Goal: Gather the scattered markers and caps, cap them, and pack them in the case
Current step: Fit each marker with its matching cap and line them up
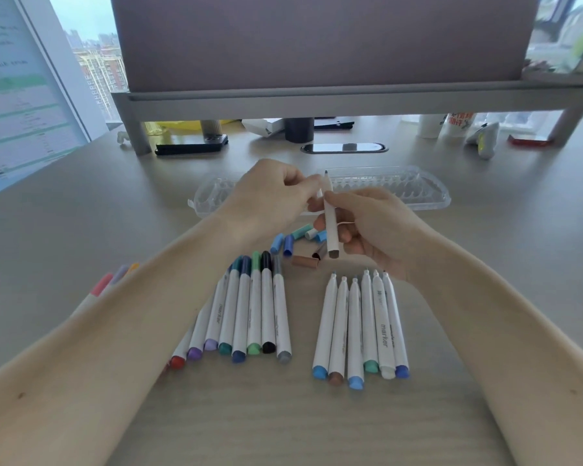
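Now the right hand (367, 227) grips an uncapped white marker (330, 220); the left hand (273, 193) pinches near its tip (cap hidden), so misalignment may smear ink.

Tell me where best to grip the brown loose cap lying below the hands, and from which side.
The brown cap lies on its side, long axis left-right. Probably pinch mid-barrel from above, fingers on the near and far walls; other caps crowd its far side, so straight down looks clearest.
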A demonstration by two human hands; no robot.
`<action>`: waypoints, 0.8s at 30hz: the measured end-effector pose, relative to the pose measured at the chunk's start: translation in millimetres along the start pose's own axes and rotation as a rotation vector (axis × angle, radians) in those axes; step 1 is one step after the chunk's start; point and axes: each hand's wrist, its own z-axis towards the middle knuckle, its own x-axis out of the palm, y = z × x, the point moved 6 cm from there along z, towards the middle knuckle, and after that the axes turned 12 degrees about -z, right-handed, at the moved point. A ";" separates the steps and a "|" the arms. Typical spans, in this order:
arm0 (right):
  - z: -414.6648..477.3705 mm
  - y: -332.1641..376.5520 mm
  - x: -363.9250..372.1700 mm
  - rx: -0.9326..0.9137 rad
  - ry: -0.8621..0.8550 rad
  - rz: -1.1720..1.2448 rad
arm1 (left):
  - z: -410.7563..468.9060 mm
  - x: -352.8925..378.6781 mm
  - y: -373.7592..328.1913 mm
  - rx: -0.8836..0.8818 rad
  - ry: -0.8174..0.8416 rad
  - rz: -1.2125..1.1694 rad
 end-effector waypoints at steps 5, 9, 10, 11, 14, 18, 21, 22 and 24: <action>2.7 -4.2 -9.8 0.033 -0.118 -0.035 | -5.4 16.4 7.3 0.013 0.142 0.436; 1.8 -4.7 -12.9 0.050 -0.152 -0.075 | -10.5 34.3 5.2 -0.012 0.223 0.570; 1.7 -5.1 -13.2 0.051 -0.154 -0.072 | -11.2 36.8 3.6 -0.019 0.233 0.572; 1.4 -5.4 -13.6 0.052 -0.155 -0.070 | -11.7 38.5 2.1 -0.025 0.243 0.572; 0.7 -3.9 -14.4 0.049 -0.163 -0.076 | -12.5 37.6 -0.3 -0.033 0.291 0.579; -0.4 0.0 -13.6 0.015 -0.158 -0.039 | -14.7 16.4 2.4 -0.071 0.288 0.342; -1.7 2.0 -7.1 -0.014 -0.085 -0.038 | -12.2 -6.5 10.8 -0.051 0.135 0.099; -2.6 2.8 -2.9 -0.027 -0.036 -0.057 | -11.6 -12.0 15.9 -0.051 0.073 -0.022; -5.5 4.4 6.7 -0.052 0.074 -0.115 | -11.1 -21.3 27.3 -0.049 -0.054 -0.234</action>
